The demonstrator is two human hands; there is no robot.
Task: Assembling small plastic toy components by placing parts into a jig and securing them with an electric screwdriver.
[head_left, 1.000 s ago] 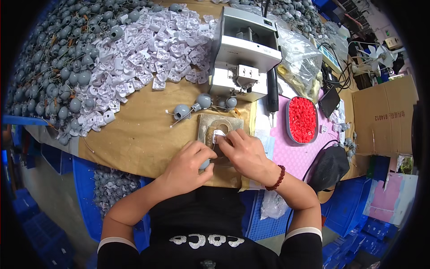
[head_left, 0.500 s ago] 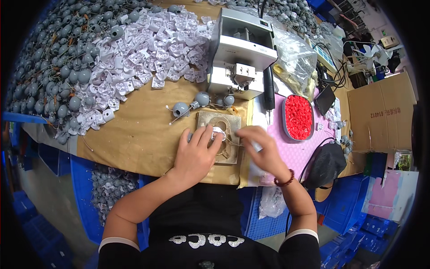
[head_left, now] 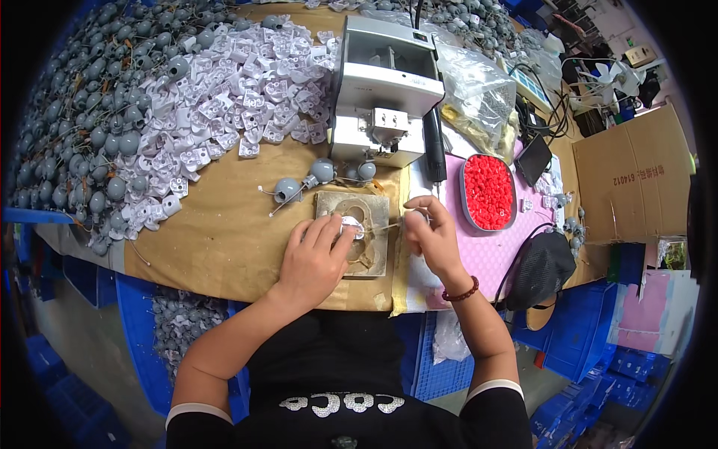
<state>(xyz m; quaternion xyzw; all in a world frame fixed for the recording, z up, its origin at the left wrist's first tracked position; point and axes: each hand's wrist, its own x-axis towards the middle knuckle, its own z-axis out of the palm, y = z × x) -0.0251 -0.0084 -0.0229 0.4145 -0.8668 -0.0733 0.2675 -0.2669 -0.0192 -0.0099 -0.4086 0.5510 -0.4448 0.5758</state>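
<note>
A square tan fixture block [head_left: 378, 255] with a round hollow lies in front of me on the brown-covered bench. My left hand [head_left: 313, 258] presses its fingertips on a small white plastic part [head_left: 352, 226] at the hollow, holding it there. A thin light wire [head_left: 386, 226] runs from this part to the right. My right hand [head_left: 432, 238], curled up just right of the block, pinches the wire between fingers and thumb. Just beyond the block sit grey ball-shaped parts [head_left: 322, 170] with wire ends. What lies beneath my left fingers is hidden.
A silver bench machine [head_left: 387, 90] stands behind the block, with a black electric screwdriver [head_left: 434, 146] beside it. Heaps of white housings [head_left: 247, 82] and grey balls [head_left: 97, 138] cover the left. To the right are a tray of red caps [head_left: 464, 196] and a cardboard box [head_left: 632, 179].
My right hand has drawn back slightly and turned, its fingers more curled, with the wire stretched between it and the part. My left hand stays on the white part. The view has shifted a little.
</note>
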